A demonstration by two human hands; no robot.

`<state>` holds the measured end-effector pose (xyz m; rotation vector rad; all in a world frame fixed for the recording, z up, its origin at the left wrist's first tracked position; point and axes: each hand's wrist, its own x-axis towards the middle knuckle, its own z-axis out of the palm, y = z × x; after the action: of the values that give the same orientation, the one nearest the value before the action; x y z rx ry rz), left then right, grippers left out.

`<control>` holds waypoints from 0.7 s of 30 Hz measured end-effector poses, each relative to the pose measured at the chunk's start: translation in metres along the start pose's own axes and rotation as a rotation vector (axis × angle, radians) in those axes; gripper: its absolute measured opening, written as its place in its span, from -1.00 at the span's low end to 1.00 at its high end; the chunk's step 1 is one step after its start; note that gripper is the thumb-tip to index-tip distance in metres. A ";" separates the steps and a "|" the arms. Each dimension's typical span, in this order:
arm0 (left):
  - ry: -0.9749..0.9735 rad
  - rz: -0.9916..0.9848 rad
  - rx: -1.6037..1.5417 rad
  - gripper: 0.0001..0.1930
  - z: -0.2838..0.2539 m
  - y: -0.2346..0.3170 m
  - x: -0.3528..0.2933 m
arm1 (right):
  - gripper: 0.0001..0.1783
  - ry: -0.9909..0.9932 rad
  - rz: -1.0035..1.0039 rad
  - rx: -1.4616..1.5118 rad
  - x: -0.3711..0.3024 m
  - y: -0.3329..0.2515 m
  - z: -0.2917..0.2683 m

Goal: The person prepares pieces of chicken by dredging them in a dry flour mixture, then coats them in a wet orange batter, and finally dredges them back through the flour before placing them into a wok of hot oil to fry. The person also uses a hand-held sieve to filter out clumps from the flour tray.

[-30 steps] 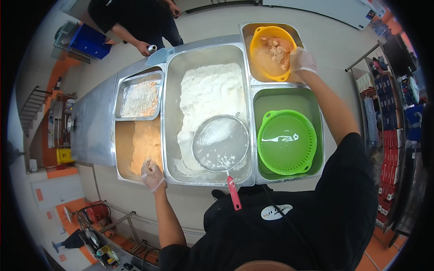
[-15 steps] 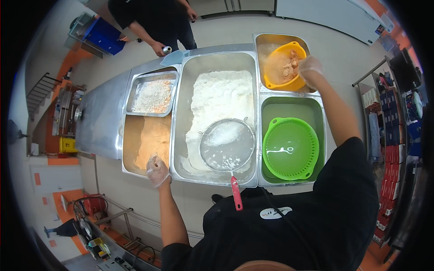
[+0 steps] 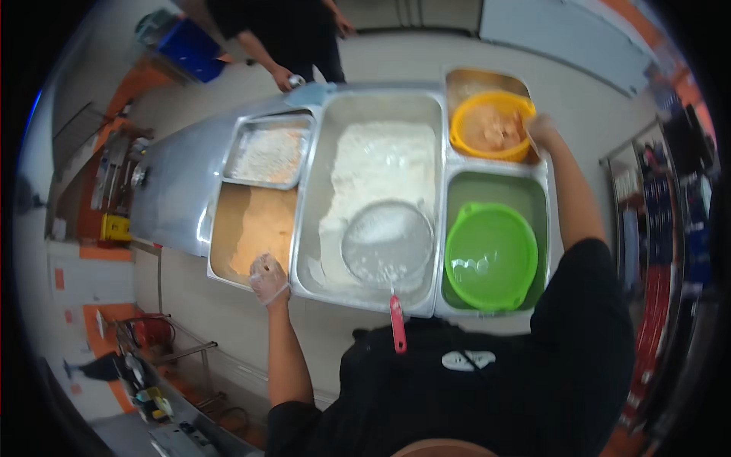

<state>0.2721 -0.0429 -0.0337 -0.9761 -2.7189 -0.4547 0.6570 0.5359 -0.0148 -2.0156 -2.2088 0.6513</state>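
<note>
Head view: a yellow colander [image 3: 491,156] is being held at the far right of the worktop [image 3: 171,190], partly within the far right steel pan [image 3: 464,81]; tan, wet-looking pieces [image 3: 502,135], probably meat, are being carried inside it, gathered toward its right side; its right rim is being met by the gloved right hand [image 3: 542,135], whose grip is apparently being kept narrow on that rim, though the fingertips are being hidden by blur and the tightness cannot be told; the gloved left hand [image 3: 269,280] is being rested at the near edge of the left steel bin [image 3: 228,217], beside orange-tan powder [image 3: 266,221], with fingers curled; whether anything is being held in that grip cannot be told.

If the colander is being tipped too steeply, pieces could be spilled over its rim; if it is being supported from the right side alone, its left side could be dropped or knocked against the pan; by drips, the white powder [image 3: 381,156] to the left could be clumped; the pink handle [image 3: 397,324] of the sieve [image 3: 388,251], being propped over the near edge, could be nudged by the body.

The colander's mouth is being turned upward; no strong long axis is being offered by its roughly round outline, though a slightly wider line is being shown from left to right, slanting away toward the right hand.
</note>
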 end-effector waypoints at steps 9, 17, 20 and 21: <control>0.049 -0.164 -0.085 -0.67 0.011 0.005 0.008 | -0.61 0.406 -0.054 0.085 -0.065 -0.017 0.032; 0.042 -0.138 -0.038 -0.67 0.001 0.001 -0.004 | -0.61 0.220 -0.072 0.089 -0.113 -0.066 0.027; 0.079 -0.212 -0.110 -0.66 0.003 0.013 0.009 | -0.62 0.297 -0.043 0.016 -0.104 -0.074 0.044; 0.084 -0.183 -0.134 -0.66 0.003 0.010 0.008 | -0.66 0.356 -0.053 0.003 -0.102 -0.077 0.053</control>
<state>0.2724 -0.0294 -0.0322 -0.7229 -2.7412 -0.7032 0.5809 0.4205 -0.0122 -1.8878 -2.0394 0.2622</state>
